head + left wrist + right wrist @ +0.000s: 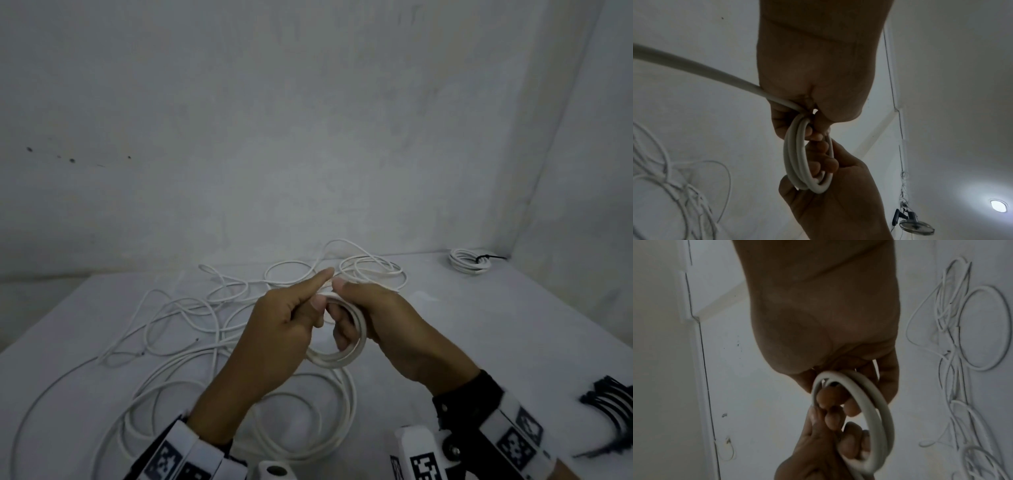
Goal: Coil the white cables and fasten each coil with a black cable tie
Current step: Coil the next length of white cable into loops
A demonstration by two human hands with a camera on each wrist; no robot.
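Winding is mid-way: a small white coil (pixel 346 342) hangs in the air between both hands, above the tabletop (pixel 479 342). Right hand (pixel 387 329) has its fingers (pixel 818 155) curled through the ring's centre, thumb on the outside, clamped on the stacked turns. Left hand (pixel 284 325) pinches the coil's top just beside the right thumb, index finger pointing away; the free cable run (pixel 705 69) enters under the left palm and trails off to the person's left. Ring stands roughly upright, edge-on to the left wrist view.

Key relation: feed comes from the left side, so the left hand is likely the one to lay the next turn onto the right-hand fingers. Loose cable (pixel 212 308) lies behind and below. Black cable ties (pixel 606 401) sit nearer the right hand; one tied coil (pixel 469 262) sits at the far right corner.
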